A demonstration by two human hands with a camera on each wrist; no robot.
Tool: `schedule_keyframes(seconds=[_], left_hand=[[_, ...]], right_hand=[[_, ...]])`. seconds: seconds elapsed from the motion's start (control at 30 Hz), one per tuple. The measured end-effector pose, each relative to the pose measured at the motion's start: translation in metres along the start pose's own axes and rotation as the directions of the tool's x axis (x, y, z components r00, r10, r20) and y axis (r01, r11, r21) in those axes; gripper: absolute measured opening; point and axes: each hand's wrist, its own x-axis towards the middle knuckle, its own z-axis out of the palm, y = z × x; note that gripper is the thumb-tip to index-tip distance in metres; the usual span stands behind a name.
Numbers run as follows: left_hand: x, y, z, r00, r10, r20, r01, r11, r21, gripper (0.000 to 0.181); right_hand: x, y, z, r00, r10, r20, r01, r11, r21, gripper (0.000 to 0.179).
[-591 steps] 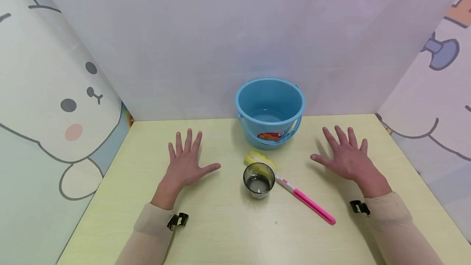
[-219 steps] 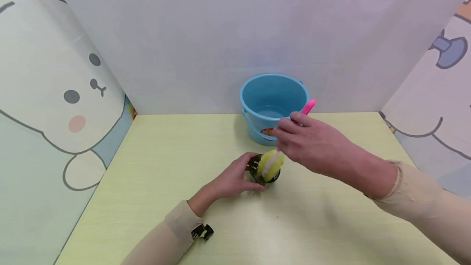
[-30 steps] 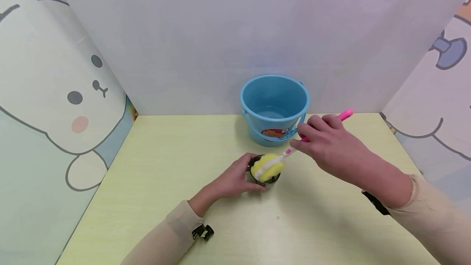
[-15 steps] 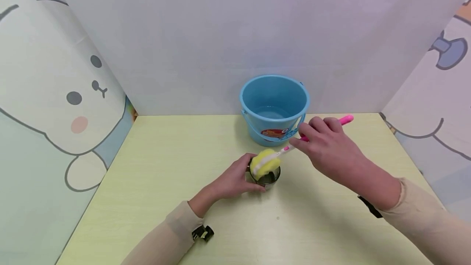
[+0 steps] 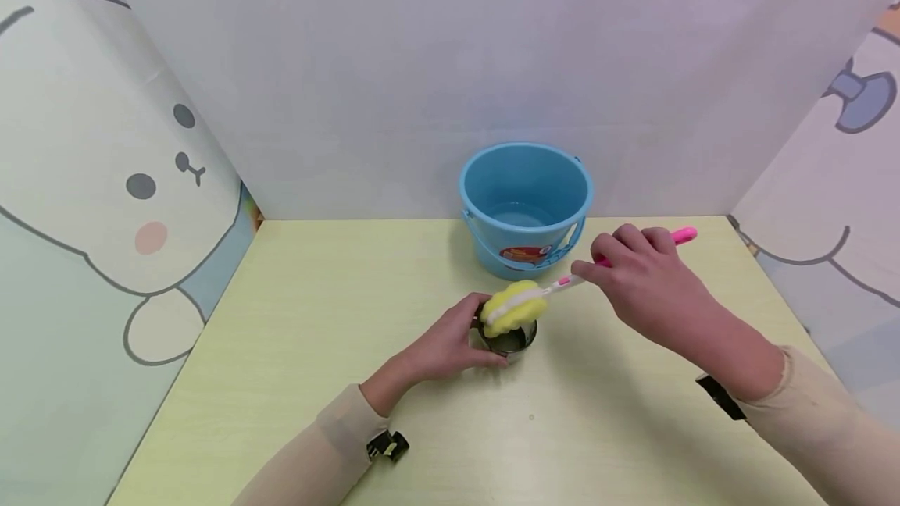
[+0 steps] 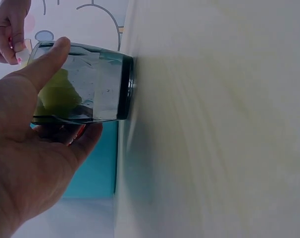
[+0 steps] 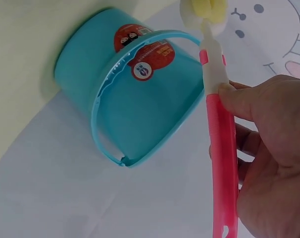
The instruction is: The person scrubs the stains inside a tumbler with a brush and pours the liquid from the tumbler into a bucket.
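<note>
My left hand grips a dark, clear drinking glass that stands upright on the table, thumb on the near side. In the left wrist view, waterdrops dot the glass, and yellow sponge shows through its upper part. Over the glass, my right hand holds a sponge cup brush by its pink handle. The brush's yellow sponge head slants across the far left of the mouth; how deep it reaches is hard to tell. Thumb and fingers pinch the handle near its white neck.
A light blue bucket with a red label stands behind the glass, its handle hanging down in front. The pale wooden table meets a plain wall at the back, with cartoon-printed walls at both sides.
Earliest, both hands lay spread apart, with brush and glass on the table. Over the last second the right hand drew the brush slightly right and the sponge rose higher; the left hand stayed still.
</note>
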Motion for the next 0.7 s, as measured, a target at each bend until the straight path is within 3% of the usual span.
schedule_keyframes(seconds=[0.17,0.4,0.7], left_hand=[[0.0,-0.001,0.0,1.0,-0.003,0.002,0.003,1.0,-0.001,0.086],[0.0,-0.001,0.0,1.0,-0.008,-0.002,0.008,1.0,0.001,0.088],[0.001,-0.003,0.0,1.0,0.017,-0.005,-0.017,1.0,0.003,0.087]], right_hand=[[-0.009,0.008,0.009,0.999,0.044,-0.009,-0.043,0.995,0.086,0.051],[-0.025,0.02,0.019,0.993,0.117,-0.028,-0.108,0.967,0.232,0.045],[-0.035,0.029,0.02,0.991,0.136,-0.011,-0.13,0.964,0.233,0.044]])
